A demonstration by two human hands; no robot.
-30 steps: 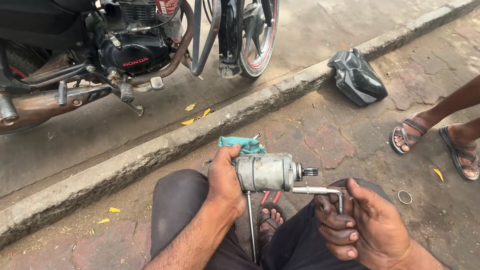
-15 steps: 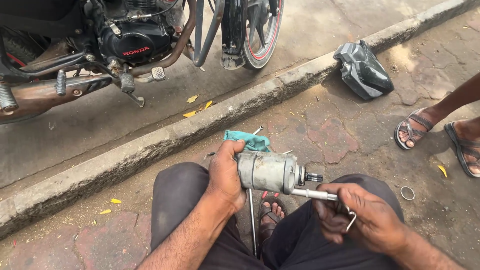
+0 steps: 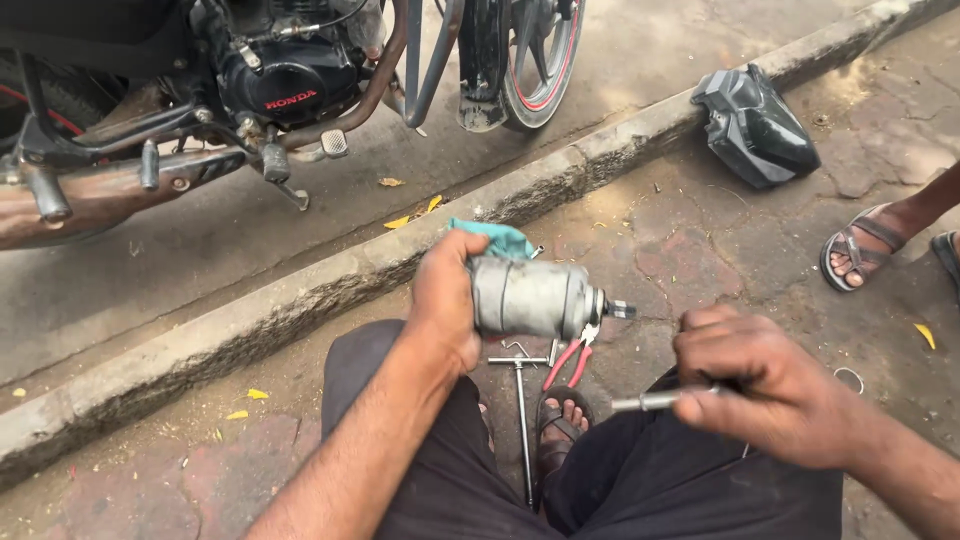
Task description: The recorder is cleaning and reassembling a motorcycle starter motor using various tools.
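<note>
My left hand (image 3: 445,300) grips a grey cylindrical starter motor (image 3: 530,297) by its left end, holding it level above my knees, its short shaft pointing right. My right hand (image 3: 765,385) is closed around a thin metal wrench (image 3: 655,401), whose free end points left and sits a little below and to the right of the motor shaft, apart from it. A teal cloth (image 3: 495,238) lies on the ground just behind the motor.
On the ground between my feet lie a T-handle wrench (image 3: 522,400) and red-handled pliers (image 3: 565,360). A motorcycle (image 3: 280,90) stands beyond the concrete kerb (image 3: 300,290). A black plastic cover (image 3: 755,125) rests far right. Another person's sandalled foot (image 3: 865,250) is at right.
My right hand has drawn the metal wrench away from the motor's shaft end, down and to the right. The left hand still holds the motor, now turned slightly.
</note>
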